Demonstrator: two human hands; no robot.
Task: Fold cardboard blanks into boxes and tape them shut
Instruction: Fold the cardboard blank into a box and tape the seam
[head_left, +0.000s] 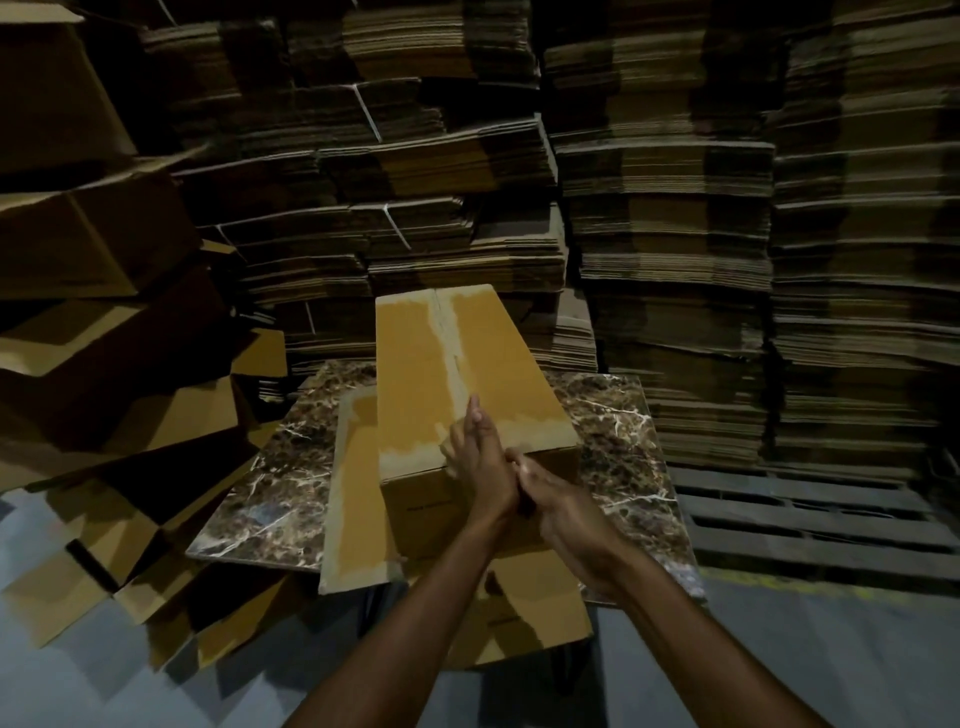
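Single head-worn view, wide-angle, looking forward and down over the near edge of a marbled table. Both forearms enter from 6 o'clock, and the left hand and right hand meet close under the lens at frame centre, on the near end of a box that runs away toward 12. The lens faces a dim wall of stacked flat blanks farther back, filling 10 to 2 o'clock, with assembled boxes crowding 9, a pallet at 3 to 4 and grey floor at 5 and 7; straight lines bow toward the frame edges.
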